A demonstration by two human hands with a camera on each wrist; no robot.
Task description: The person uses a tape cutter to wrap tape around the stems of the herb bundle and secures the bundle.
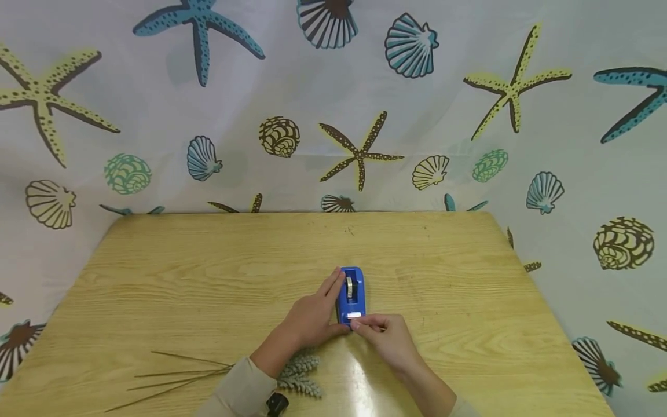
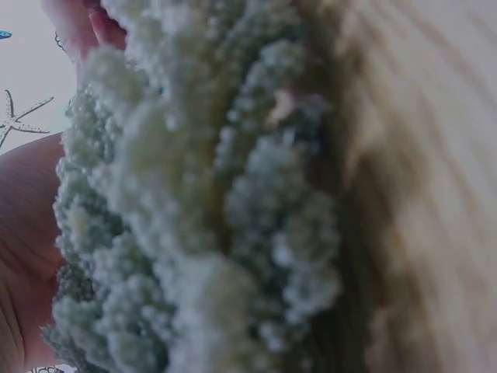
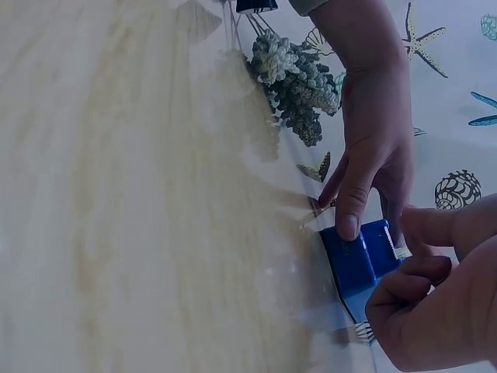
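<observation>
A blue tape dispenser (image 1: 352, 308) with a roll of tape (image 1: 350, 288) stands on the table, its cutter end towards me. My left hand (image 1: 311, 317) holds it, fingers along the left side and thumb at the near end. In the right wrist view that thumb presses the front of the dispenser (image 3: 351, 264). At the cutter, my right hand (image 1: 392, 340) pinches the tape end between thumb and forefinger; the fingers partly hide the tape. Grey-green sprigs (image 1: 299, 370) with clustered heads lie under my left forearm and fill much of the left wrist view, blurred.
Thin brown stems (image 1: 179, 373) of the sprigs reach left across the wooden table (image 1: 208, 272). A cloth (image 1: 292, 185) printed with shells and starfish hangs behind the table and along both sides. A small black object (image 1: 277, 403) is at my left sleeve.
</observation>
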